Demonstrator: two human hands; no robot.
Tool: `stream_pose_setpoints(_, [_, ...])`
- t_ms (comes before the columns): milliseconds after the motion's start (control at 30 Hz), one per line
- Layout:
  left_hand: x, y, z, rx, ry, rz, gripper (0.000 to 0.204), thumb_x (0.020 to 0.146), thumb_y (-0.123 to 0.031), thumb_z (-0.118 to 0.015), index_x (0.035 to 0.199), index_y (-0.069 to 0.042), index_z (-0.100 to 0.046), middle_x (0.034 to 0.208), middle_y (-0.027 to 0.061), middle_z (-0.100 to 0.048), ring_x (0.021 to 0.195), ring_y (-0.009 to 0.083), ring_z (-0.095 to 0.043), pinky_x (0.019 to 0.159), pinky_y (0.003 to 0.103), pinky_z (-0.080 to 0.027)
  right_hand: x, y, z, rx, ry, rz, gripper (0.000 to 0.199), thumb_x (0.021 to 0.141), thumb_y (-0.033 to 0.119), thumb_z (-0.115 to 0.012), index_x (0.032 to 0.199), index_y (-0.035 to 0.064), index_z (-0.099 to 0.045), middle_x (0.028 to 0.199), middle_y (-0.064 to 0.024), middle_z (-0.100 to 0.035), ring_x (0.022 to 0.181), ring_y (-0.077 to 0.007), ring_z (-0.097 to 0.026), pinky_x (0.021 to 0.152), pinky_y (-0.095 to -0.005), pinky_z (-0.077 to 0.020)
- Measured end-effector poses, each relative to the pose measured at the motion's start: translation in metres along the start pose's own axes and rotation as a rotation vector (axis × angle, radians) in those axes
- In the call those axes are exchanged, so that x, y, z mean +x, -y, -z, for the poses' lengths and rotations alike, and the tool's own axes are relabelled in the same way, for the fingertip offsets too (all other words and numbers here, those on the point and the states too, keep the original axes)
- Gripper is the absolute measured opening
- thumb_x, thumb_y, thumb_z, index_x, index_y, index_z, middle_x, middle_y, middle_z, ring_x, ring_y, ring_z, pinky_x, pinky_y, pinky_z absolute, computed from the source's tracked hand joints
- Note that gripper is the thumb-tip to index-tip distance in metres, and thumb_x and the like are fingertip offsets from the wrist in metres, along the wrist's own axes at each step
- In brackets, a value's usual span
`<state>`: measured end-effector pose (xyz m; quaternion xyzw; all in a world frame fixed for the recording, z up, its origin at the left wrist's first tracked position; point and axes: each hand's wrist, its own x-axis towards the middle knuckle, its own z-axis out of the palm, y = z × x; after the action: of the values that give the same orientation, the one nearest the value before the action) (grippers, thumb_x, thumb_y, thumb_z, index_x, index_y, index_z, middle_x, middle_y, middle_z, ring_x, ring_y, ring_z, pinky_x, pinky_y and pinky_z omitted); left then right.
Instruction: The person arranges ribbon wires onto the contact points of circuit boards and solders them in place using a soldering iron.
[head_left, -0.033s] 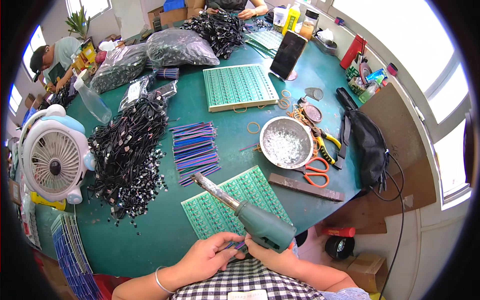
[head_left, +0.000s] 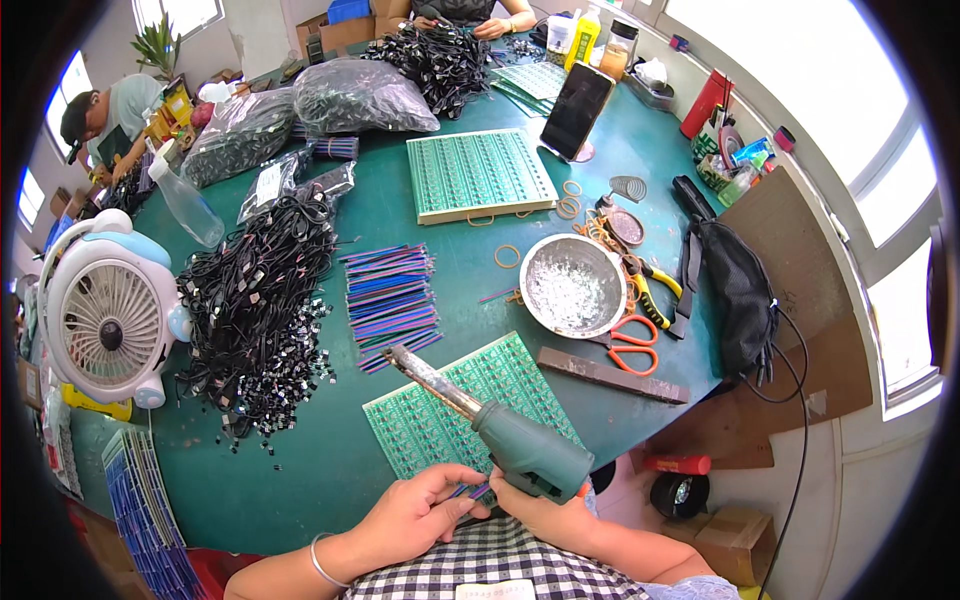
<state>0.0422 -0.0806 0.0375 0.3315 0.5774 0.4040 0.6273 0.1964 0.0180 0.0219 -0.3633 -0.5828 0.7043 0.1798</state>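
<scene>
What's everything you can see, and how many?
Table: one, green, middle.
Fan: one, white and blue, left.
Cables: many, black, left and far end.
Big bags: two, grey, far left.
Loose wires: many, multicoloured, centre.
Circuit sheets: several, green, near and far.
Phone: one, black, far right.
Bowl: one, silver, right of centre.
Pliers: one, yellow and black, beside bowl.
Scissors: one, orange-handled, near bowl.
Bar: one, brown, beside scissors.
Pouch: one, black, right edge.
Smaller things: many, mixed colours, table edges.
Other people: two, grey and black tops, far side.
Nozzled tool: one, green, over near sheet.
Left grip: one, bare, pinching wires.
Right grip: one, bare, beside tool.
</scene>
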Motion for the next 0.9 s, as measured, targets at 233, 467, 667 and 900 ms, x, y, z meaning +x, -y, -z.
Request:
stream_pose_setpoints(233, [-0.008, 0.003, 0.0, -0.301, -0.069, -0.021, 0.034, 0.091, -0.008, -0.047, 0.124, -0.004, -0.04, 0.097, 0.0098, -0.063, 0.06, 0.0043, -0.049, 0.055, 0.017, -0.042, 0.001, 0.019, 0.011, -0.022, -0.004, -0.064, 0.016, 0.076, 0.01, -0.067, 0.089, 0.0064, -0.059, 0.081, 0.0011, -0.06, 0.075, -0.0055, -0.056, 0.065, -0.0218, -0.045])
stream_pose_setpoints(467, [0.001, 0.005, -0.003, -0.244, 0.034, -0.024, 0.039, 0.091, -0.007, -0.046, 0.128, 0.0, -0.034, 0.097, 0.0128, -0.06, 0.078, 0.0144, -0.061, 0.064, 0.023, -0.049, -0.001, 0.011, 0.0, 0.283, 0.035, -0.16, 0.026, 0.077, 0.003, -0.066, 0.1, 0.0011, -0.055, 0.087, -0.0033, -0.061, 0.078, -0.0103, -0.062, 0.07, -0.022, -0.0505])
stream_pose_setpoints(667, [0.001, -0.003, 0.0, 0.048, -0.021, -0.078, 0.03, 0.091, -0.005, -0.044, 0.121, 0.0, -0.043, 0.093, 0.012, -0.062, 0.081, 0.0161, -0.062, 0.07, 0.025, -0.05, 0.0, 0.013, 0.002, 0.12, 0.034, -0.103, 0.02, 0.079, 0.005, -0.063, 0.098, 0.0032, -0.056, 0.088, -0.0007, -0.059, 0.079, -0.0082, -0.06, 0.07, -0.0221, -0.0478])
stream_pose_setpoints(900, [-0.016, 0.007, 0.022, -0.337, -0.37, -0.206, 0.015, 0.089, -0.005, -0.047, 0.101, -0.001, -0.056, 0.081, 0.0099, -0.063, 0.057, 0.0062, -0.046, 0.053, 0.02, -0.041, 0.005, 0.019, 0.018, 0.335, -0.38, 0.106, 0.048, 0.078, -0.003, -0.057, 0.119, 0.0061, -0.035, 0.09, -0.0092, -0.055, 0.073, -0.0146, -0.057, 0.061, -0.0266, -0.0478])
